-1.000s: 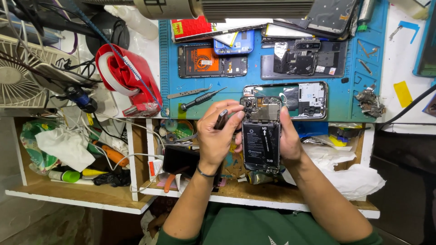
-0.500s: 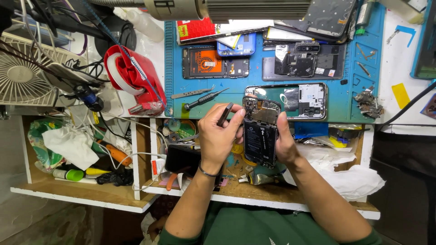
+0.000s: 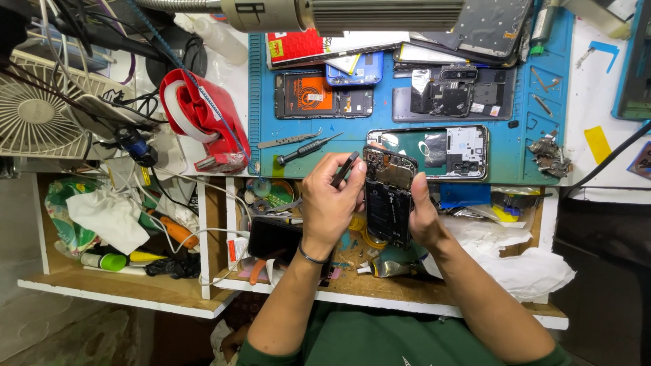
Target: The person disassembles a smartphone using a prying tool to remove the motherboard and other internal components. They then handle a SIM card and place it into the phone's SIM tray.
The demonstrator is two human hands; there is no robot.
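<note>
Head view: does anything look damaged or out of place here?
Nothing looks spilled. The opened phone in the right hand has its back off, with its insides bare. The left hand holds a thin dark tool beside it.

Opened black phone with exposed circuit board (image 3: 388, 196): lower end hidden behind right hand (image 3: 424, 217). Small dark flat tool (image 3: 344, 169): base hidden in left hand (image 3: 330, 203) grip. White slatted fan (image 3: 34, 108): cut off at left edge. Board components: too small to tell.
</note>
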